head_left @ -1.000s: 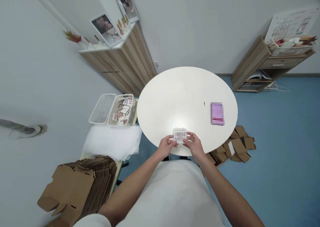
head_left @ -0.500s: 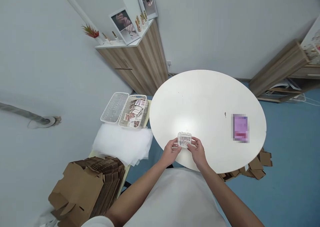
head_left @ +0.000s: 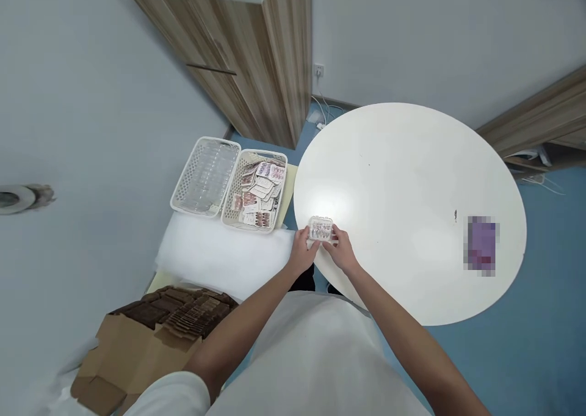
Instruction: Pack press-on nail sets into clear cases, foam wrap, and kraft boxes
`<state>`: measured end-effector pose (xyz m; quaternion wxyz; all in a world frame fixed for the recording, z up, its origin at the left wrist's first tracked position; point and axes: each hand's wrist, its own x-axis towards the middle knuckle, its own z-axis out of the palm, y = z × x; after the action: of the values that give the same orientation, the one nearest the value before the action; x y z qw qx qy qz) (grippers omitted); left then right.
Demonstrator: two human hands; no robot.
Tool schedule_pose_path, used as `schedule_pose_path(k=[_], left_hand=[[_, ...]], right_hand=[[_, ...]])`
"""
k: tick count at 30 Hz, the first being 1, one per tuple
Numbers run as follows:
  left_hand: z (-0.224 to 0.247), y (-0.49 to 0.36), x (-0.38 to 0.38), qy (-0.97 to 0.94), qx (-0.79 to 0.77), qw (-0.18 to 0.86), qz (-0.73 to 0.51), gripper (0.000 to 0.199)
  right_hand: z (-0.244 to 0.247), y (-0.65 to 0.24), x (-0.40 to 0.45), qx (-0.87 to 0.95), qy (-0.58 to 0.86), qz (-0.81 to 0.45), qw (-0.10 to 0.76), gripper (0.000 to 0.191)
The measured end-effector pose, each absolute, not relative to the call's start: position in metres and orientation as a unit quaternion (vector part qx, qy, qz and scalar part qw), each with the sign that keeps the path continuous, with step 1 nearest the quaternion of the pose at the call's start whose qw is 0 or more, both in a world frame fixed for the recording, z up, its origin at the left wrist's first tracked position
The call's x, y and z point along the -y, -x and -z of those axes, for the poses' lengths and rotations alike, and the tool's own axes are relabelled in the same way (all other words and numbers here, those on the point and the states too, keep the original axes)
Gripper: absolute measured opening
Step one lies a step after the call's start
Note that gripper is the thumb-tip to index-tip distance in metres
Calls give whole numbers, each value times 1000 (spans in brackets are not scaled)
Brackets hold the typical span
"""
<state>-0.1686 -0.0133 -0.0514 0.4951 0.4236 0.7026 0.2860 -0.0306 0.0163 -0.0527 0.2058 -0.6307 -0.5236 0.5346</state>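
A small clear plastic box (head_left: pixel 320 228) with a row of press-on nails showing through it is held between my two hands, at the near left edge of the white oval table (head_left: pixel 407 159). My left hand (head_left: pixel 304 250) grips its left side, the thumb at the lower corner. On the opposite side my right hand (head_left: pixel 340 248) closes its fingers and thumb around the right edge. The box appears shut, its front turned up toward me.
Left of the table, a white basket (head_left: pixel 225 211) holds several nail cards; another basket (head_left: pixel 183 187) holds clear plastic boxes. White foam sheets (head_left: pixel 220 251) and folded cardboard boxes (head_left: pixel 132 349) lie nearer me. A blurred purple item (head_left: pixel 481 244) rests at the table's right. Behind stands a wooden cabinet (head_left: pixel 247 55).
My view has swung down and to the left, so the baskets appear larger. Both hands still hold the plastic box, now nearer the table's left edge.
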Motion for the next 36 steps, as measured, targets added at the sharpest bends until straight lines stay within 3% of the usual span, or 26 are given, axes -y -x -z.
schedule_pose_path(k=[7,16,36], left_hand=[[71,192,-23,-449,-694,488,-280,62],[82,206,-57,-474,-694,464,-282,59],[81,202,-57,-463,-686,473,-303,67]], right_hand=[[58,61,-55,553,647,-494,179,63],[70,78,-79,541,662,-475,207,68],[77,81,-76,579,645,-454,209,79]])
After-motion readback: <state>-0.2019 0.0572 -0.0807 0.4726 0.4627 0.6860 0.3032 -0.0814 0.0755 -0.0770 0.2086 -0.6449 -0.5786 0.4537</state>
